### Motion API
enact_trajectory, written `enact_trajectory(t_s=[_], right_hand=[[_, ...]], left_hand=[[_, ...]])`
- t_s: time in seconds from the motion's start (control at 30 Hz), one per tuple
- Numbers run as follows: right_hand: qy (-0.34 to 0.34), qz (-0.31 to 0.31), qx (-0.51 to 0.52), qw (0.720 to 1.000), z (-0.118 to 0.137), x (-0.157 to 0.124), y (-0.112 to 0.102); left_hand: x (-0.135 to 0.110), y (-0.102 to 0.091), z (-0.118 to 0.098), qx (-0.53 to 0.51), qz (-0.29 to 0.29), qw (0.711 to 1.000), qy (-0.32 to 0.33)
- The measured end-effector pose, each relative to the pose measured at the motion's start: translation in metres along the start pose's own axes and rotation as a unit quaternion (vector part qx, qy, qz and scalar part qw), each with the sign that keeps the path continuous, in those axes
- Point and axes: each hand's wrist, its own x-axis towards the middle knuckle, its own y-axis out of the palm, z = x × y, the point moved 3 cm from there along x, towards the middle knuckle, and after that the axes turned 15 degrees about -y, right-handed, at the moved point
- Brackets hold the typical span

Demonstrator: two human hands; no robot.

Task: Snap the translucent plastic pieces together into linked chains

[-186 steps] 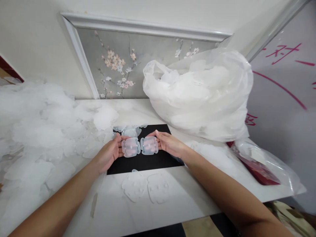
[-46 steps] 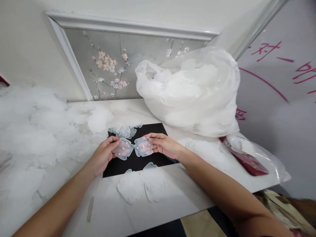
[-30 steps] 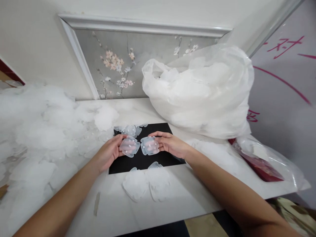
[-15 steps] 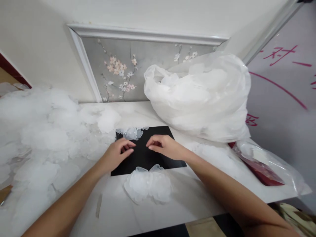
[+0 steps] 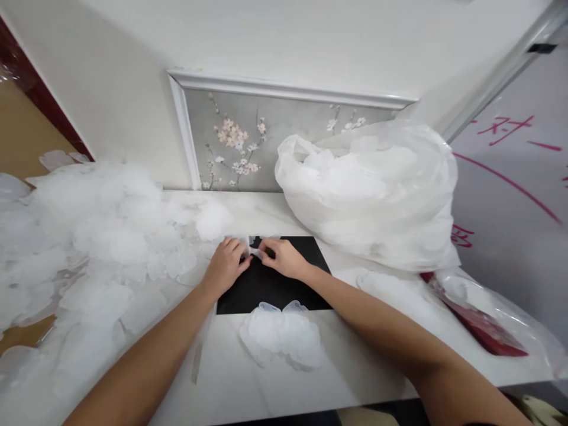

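Over the far edge of a black mat (image 5: 270, 290), my left hand (image 5: 228, 263) and my right hand (image 5: 281, 257) pinch a small translucent white plastic piece (image 5: 255, 252) between them. Its exact shape is mostly hidden by the fingers. More translucent pieces lie under and behind my hands at the mat's back edge. Nearer to me, two side-by-side stacks of thin frosted plastic pieces (image 5: 281, 336) rest on the white tabletop, touching the mat's front edge.
A large heap of frosted pieces (image 5: 106, 231) covers the left side. At the back right stands a full white plastic bag (image 5: 368, 195). More pieces (image 5: 394, 293) and a red item under clear plastic (image 5: 483, 322) lie to the right. A framed floral panel (image 5: 235, 142) is behind.
Both hands have moved to the mat's far edge and closed on a translucent piece there. Before, they hovered over the mat with nothing between them. The camera view has shifted slightly.
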Motion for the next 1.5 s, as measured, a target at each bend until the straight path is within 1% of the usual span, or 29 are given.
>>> enact_trajectory(t_s=[0.07, 0.1, 0.13, 0.2, 0.27, 0.3, 0.33, 0.37, 0.4, 0.47, 0.53, 0.57, 0.6, 0.7, 0.83, 0.93, 1.0, 1.07, 1.2, 1.33, 1.5], right_hand=[[0.045, -0.043, 0.113, 0.992, 0.007, -0.008, -0.001], [0.065, -0.062, 0.163, 0.983, 0.01, -0.011, -0.002], [0.086, -0.085, 0.206, 0.971, 0.011, -0.015, -0.003], [0.138, -0.14, 0.281, 0.939, 0.007, -0.024, -0.007], [0.197, -0.18, 0.365, 0.892, -0.001, -0.033, -0.009], [0.225, -0.188, 0.41, 0.863, -0.005, -0.038, -0.008], [0.248, -0.191, 0.454, 0.834, -0.008, -0.041, -0.007], [0.266, -0.19, 0.49, 0.808, -0.01, -0.045, -0.006], [0.277, -0.187, 0.518, 0.787, -0.011, -0.047, -0.005], [0.284, -0.18, 0.557, 0.759, -0.01, -0.05, -0.004], [0.28, -0.173, 0.583, 0.743, -0.006, -0.052, -0.006], [0.277, -0.173, 0.593, 0.736, -0.005, -0.053, -0.008], [0.276, -0.174, 0.601, 0.729, -0.005, -0.053, -0.01], [0.28, -0.176, 0.618, 0.713, -0.006, -0.055, -0.015], [0.282, -0.194, 0.632, 0.696, -0.011, -0.057, -0.019], [0.28, -0.202, 0.636, 0.69, -0.014, -0.058, -0.019], [0.282, -0.202, 0.634, 0.691, -0.015, -0.059, -0.019], [0.284, -0.205, 0.633, 0.69, -0.016, -0.06, -0.018], [0.275, -0.207, 0.637, 0.69, -0.018, -0.062, -0.017], [0.254, -0.201, 0.634, 0.703, -0.019, -0.063, -0.016], [0.233, -0.188, 0.622, 0.723, -0.019, -0.063, -0.016]], left_hand=[[-0.003, -0.003, -0.006, -0.024, 0.005, 1.0, 0.015], [-0.006, -0.004, -0.009, -0.039, 0.006, 0.999, 0.019], [-0.007, -0.006, -0.012, -0.069, 0.006, 0.998, 0.007], [-0.01, -0.008, -0.013, -0.158, 0.007, 0.986, -0.058], [-0.012, -0.009, -0.011, -0.246, 0.011, 0.959, -0.139], [-0.013, -0.009, -0.01, -0.275, 0.015, 0.946, -0.168], [-0.013, -0.009, -0.009, -0.287, 0.02, 0.94, -0.182], [-0.013, -0.009, -0.008, -0.3, 0.028, 0.934, -0.194], [-0.013, -0.009, -0.007, -0.324, 0.042, 0.92, -0.215], [-0.013, -0.007, -0.005, -0.387, 0.085, 0.878, -0.27], [-0.013, -0.005, -0.004, -0.439, 0.13, 0.834, -0.307], [-0.013, -0.005, -0.003, -0.454, 0.143, 0.821, -0.314], [-0.013, -0.004, -0.003, -0.46, 0.148, 0.817, -0.314], [-0.011, -0.004, 0.002, -0.484, 0.144, 0.802, -0.32], [-0.007, -0.004, 0.007, -0.534, 0.139, 0.762, -0.341], [-0.006, -0.007, 0.008, -0.553, 0.141, 0.738, -0.36], [-0.007, -0.009, 0.008, -0.56, 0.156, 0.73, -0.36], [-0.008, -0.01, 0.007, -0.562, 0.175, 0.73, -0.348], [-0.01, -0.01, 0.004, -0.556, 0.209, 0.738, -0.32], [-0.011, -0.009, 0.004, -0.549, 0.23, 0.749, -0.291], [-0.011, -0.008, 0.006, -0.543, 0.24, 0.76, -0.264]])
